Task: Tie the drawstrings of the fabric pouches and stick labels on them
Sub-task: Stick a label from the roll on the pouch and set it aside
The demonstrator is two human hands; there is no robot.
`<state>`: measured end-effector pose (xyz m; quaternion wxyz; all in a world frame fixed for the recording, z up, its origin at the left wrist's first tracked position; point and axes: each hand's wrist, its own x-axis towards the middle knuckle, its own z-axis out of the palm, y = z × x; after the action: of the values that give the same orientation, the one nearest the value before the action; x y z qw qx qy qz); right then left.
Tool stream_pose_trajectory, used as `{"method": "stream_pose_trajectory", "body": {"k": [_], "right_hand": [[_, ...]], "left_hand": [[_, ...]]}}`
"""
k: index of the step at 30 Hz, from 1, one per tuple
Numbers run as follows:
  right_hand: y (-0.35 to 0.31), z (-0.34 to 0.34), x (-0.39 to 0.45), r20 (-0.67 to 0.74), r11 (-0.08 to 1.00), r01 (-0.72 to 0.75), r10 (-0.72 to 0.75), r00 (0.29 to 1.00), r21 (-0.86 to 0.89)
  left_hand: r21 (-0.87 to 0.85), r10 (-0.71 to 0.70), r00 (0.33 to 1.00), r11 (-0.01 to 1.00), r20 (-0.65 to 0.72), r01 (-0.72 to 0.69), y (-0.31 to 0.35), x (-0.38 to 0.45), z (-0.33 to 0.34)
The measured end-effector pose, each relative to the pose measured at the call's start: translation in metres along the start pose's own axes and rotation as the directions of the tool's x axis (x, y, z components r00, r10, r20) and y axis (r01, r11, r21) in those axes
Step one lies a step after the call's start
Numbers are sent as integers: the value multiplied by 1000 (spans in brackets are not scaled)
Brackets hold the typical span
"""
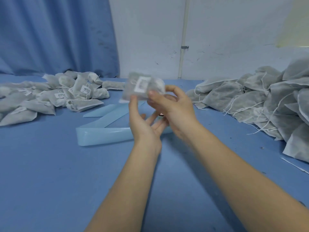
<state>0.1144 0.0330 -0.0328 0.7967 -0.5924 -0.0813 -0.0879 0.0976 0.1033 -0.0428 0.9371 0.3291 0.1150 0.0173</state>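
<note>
On the far left of the blue table we see a heap of grey non-woven fabric pouches with white printed labels already stuck on; we judge these the finished ones, though we cannot make out every knot. Just right of that heap, a long pale-blue glossy backing strip lies folded across the table, reaching under our hands; it looks like spent label liner.

At centre we hold up one grey fabric pouch bearing a white barcode label, blurred by motion and well clear of the table. Our left hand is palm-up beneath it, with the thumb touching the lower edge and the fingers spread loose. Our right hand is the working grip, thumb pressed on the pouch's right end and fingers curled behind it, pinching it there. Whether its drawstring is tied we cannot tell.

On the right, a big mound of unlabelled grey fabric pouches with loose white drawstrings waits, the strings trailing untied. We judge this pouch nearly done, with a sizeable share behind us but a mound about as large still to tie and label.
</note>
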Motion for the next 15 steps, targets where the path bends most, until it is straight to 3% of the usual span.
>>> {"method": "stream_pose_trajectory", "body": {"k": [2,6,11,13,15], "right_hand": [[-2,28,12,77,984,-127,137,988,-123],[4,50,8,-25,959,-85,82,996,-269],[6,21,-12,-95,971,-161,146,985,-179],[0,1,-18,-145,979,-141,120,982,-146],[-11,-21,-27,-188,976,-109,73,979,-187]], "left_hand": [[30,60,998,998,19,-60,0,-1,2],[278,263,960,919,93,-279,1,4,1],[520,165,978,829,128,-207,-17,-2,6],[656,117,984,734,132,-175,-27,-4,10],[752,124,965,607,230,-257,-36,-15,15]]}}
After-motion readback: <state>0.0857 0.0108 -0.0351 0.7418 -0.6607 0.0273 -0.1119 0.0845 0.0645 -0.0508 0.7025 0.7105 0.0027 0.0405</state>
